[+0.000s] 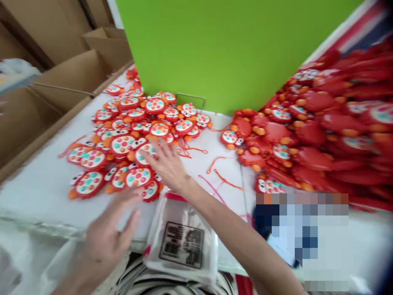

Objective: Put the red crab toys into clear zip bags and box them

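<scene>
My right hand (168, 166) reaches over the near side of a pile of red animal-shaped toys, its fingers spread at a toy (146, 153) with a white oval of coloured dots. Whether the fingertips touch that toy I cannot tell. Lower down, my left hand (109, 233) is blurred by motion, thumb and fingers apart, with nothing seen in it. It is just in front of the pile's nearest toys (90, 184). A clear plastic bag (182, 241) with black print and pink-red edge strips lies at the table's front edge, partly under my right forearm.
A large heap of similar toys (310, 147), many face down, covers the right side. Loose orange and pink cords (229, 180) lie mid-table. A green panel (215, 53) stands behind, cardboard boxes (73, 78) at left. A pixelated patch hides part of the lower right.
</scene>
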### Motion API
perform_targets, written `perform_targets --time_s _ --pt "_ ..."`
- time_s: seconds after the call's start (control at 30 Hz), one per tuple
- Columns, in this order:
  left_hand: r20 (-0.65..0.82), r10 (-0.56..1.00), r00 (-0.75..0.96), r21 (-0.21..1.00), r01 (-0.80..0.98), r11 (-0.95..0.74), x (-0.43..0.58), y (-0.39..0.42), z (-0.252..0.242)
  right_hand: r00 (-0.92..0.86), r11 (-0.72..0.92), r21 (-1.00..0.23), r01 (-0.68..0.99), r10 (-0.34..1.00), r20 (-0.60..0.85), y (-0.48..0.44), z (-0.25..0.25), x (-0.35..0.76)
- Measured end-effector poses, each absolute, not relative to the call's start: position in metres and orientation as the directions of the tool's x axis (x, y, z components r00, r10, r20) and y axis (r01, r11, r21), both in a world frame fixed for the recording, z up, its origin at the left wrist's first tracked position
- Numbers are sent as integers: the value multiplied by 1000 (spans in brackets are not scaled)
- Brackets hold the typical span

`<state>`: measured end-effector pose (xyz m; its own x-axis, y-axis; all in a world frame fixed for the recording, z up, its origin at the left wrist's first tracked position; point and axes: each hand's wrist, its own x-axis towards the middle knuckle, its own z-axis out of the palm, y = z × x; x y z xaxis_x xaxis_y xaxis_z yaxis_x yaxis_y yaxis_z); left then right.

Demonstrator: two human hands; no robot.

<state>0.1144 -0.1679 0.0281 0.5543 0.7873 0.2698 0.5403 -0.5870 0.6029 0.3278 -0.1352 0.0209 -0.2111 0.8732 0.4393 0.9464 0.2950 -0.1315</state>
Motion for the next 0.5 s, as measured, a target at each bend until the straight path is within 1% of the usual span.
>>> perform_targets --time_s 0.03,0.07,0.1,0.13,0.2,0.3,0.4,0.47,0.5 --pt "315 690 652 559 459 -690 131 -180 15 -243 313 -88 946 860 448 -131 22 325" --pt "348 587 731 514 375 -771 147 -191 2 -185 246 -79 966 872 454 -128 23 323" --pt "375 497 783 466 305 -830 160 -200 -10 -182 234 -57 971 868 462 -126 23 321" --pt "390 439 809 423 266 -866 170 -206 -20 -167 215 -51 975 866 472 -125 23 319" --pt "406 384 829 335 256 -907 184 -213 -37 -120 180 -81 980 869 480 -123 23 316" --pt "401 337 852 254 250 -934 192 -213 -47 -12 128 -226 966 891 454 -121 26 317" --pt "382 348 856 275 254 -927 193 -211 -48 131 63 -431 900 904 407 -125 38 323" --pt "366 366 855 297 266 -917 194 -212 -47 288 5 -617 787 881 375 -137 46 330" --pt "360 372 856 304 270 -914 194 -212 -47 378 -19 -724 690 862 337 -147 49 335"
